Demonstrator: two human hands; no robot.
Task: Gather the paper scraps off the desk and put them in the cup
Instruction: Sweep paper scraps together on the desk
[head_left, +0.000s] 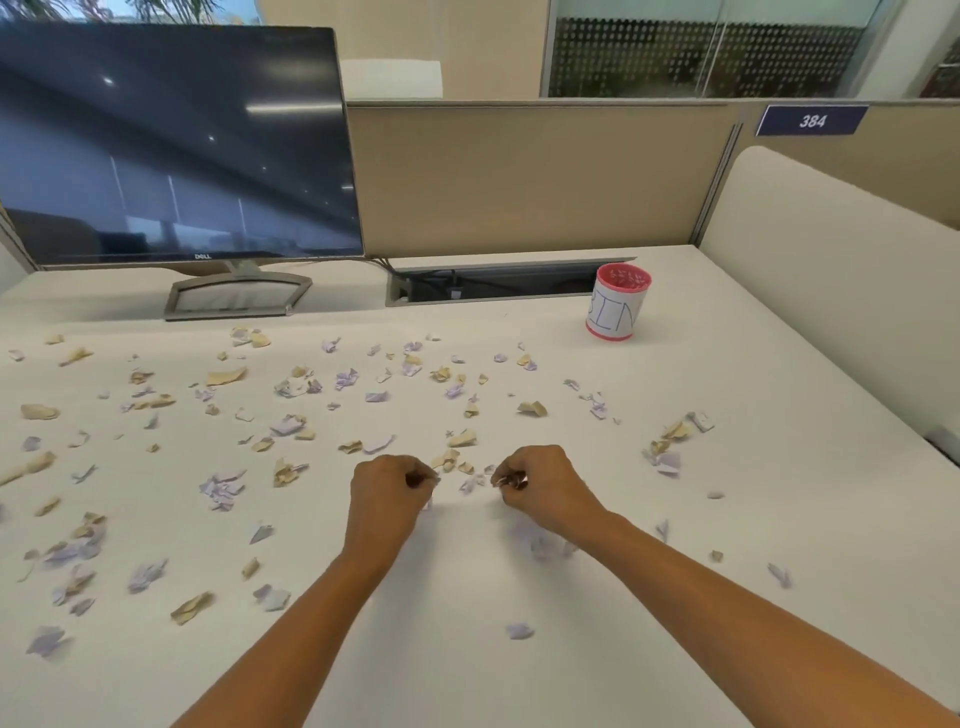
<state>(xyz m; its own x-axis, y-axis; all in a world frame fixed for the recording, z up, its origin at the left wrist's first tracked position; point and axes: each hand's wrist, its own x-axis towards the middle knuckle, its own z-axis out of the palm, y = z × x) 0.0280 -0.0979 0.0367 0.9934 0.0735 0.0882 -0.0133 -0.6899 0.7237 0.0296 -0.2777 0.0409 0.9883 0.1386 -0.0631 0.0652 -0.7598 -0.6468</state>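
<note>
Centre frame: left hand (387, 488) and right hand (545, 483), fingers curled, each pinch paper scraps (462, 439) above the desk (727, 364). Cup (618, 301) upright, upper right.

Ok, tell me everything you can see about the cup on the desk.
The cup is a small round pot with a pink rim and base, plastic by its look. A white paper band wraps its side, with BIN handwritten in blue. It stands upright at the far right of the desk, beside the right end of the cable slot. Only the desk touches it; the left hand and right hand are apart from it, nearer the person. What is inside is unclear.
</note>
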